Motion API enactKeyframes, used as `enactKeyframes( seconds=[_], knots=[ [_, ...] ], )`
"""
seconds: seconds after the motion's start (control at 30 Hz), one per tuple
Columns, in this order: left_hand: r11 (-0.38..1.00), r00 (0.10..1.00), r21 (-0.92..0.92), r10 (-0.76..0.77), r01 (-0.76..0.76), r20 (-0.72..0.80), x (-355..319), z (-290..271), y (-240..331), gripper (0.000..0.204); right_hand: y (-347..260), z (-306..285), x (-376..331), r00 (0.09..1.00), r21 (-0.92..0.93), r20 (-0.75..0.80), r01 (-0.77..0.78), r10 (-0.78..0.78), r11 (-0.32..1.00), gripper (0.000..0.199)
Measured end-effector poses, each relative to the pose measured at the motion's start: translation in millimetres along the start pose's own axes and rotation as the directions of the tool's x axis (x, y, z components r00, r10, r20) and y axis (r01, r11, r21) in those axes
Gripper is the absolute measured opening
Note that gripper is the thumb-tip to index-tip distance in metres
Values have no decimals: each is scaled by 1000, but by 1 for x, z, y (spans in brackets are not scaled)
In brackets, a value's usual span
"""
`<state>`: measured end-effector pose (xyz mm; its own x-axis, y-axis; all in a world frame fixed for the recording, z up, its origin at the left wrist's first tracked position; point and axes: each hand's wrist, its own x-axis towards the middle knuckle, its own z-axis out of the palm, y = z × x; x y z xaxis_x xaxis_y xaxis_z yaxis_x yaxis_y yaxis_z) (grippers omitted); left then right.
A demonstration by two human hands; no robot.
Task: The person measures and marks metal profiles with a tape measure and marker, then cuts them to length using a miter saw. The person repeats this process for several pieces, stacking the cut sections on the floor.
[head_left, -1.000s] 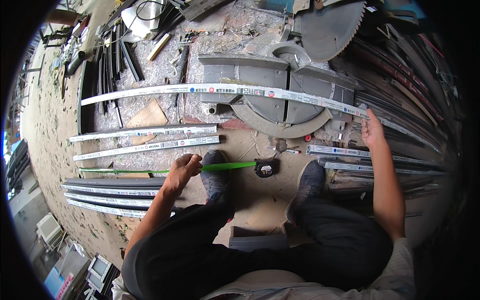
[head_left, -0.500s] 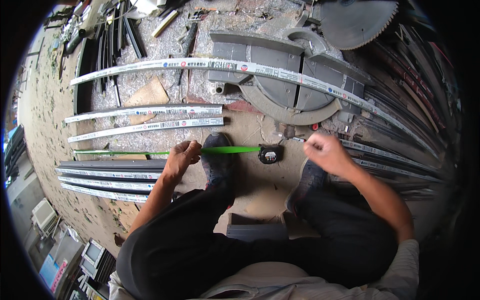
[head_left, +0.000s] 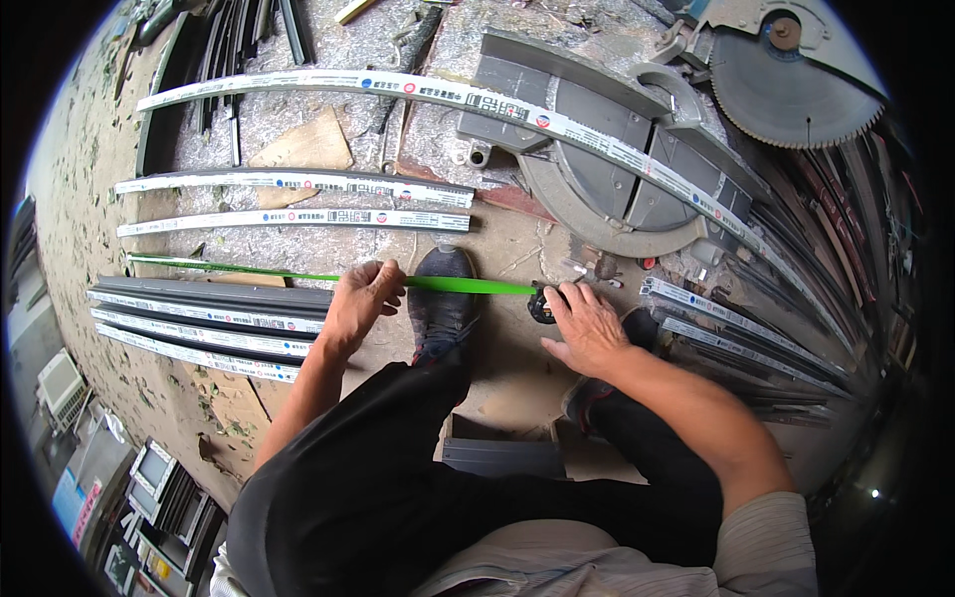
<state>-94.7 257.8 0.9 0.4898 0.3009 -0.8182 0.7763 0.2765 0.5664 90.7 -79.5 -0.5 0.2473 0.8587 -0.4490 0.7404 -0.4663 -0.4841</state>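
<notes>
A tape measure (head_left: 540, 306) with a black case lies on the floor between my shoes, and its green tape blade (head_left: 468, 286) runs out to the left. My left hand (head_left: 366, 301) is closed on the blade left of my left shoe. Over the right side of the case is my right hand (head_left: 587, 326), fingers spread across its edge and thumb apart below it. The hand partly covers the case. Left of my left hand, the blade stretches on beside a stack of dark profiles with white printed film (head_left: 209, 316).
A mitre saw (head_left: 607, 179) with a large round blade (head_left: 796, 85) stands at the far right. One long film-covered profile (head_left: 428, 92) lies across its base. Two shorter profiles (head_left: 298, 221) rest nearer on the left. More profiles (head_left: 746, 343) lie at right.
My right hand has come down and left from beside the tape measure onto its case. My left hand still pinches the blade. The view has shifted, bringing more of the saw blade in.
</notes>
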Motion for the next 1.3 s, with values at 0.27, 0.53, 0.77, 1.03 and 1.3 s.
enactKeyframes(
  seconds=[0.27, 0.53, 0.77, 1.03, 1.3],
  knots=[
    [996, 989, -44, 75, -81, -125, 13, -6, 22, 49, 1, 42, 20, 992, -88, -91, -101, 93, 991, 72],
    [512, 838, 768, 543, -385, 59, 1, 9, 12, 25, 8, 20, 22, 991, 232, 129, -69, 39, 970, 69],
    [242, 843, 859, 432, -452, 322, -4, 0, 9, 44, 14, -24, 31, 788, 525, 616, -397, -15, 753, 82],
    [292, 856, 824, 348, -486, 381, 1, -4, 15, 28, 6, -17, 29, 839, 481, 538, -382, 78, 789, 54],
    [349, 922, 855, 195, -384, 334, -4, -4, 31, 41, 18, -2, 15, 914, 436, 374, -323, 157, 840, 37]
  ],
)
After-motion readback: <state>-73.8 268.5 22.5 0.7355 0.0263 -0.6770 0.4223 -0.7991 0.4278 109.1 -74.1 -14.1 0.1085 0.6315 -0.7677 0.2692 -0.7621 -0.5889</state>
